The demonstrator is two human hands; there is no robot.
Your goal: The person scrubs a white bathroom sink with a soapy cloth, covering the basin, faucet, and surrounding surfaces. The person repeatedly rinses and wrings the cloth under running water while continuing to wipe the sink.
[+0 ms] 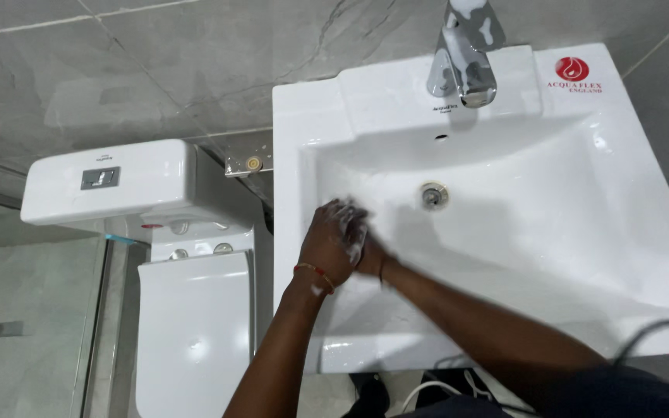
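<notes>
Midway through a wash: the lathered left hand (334, 241) is pressed over the right hand (371, 255) at the basin's (582, 255) left wall, foam unrinsed, no water running from the tap (464, 62)

White sink (629, 232), chrome tap (464, 58), grey marbled wall tiles (156, 70), white toilet (187, 333).

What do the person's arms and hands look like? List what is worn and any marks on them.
Both forearms are bare, with no sleeves in view. The left hand has white soap lather on its fingers and a thin red-and-yellow band at the wrist. The right hand is mostly hidden behind it, with no band or ring visible.
</notes>
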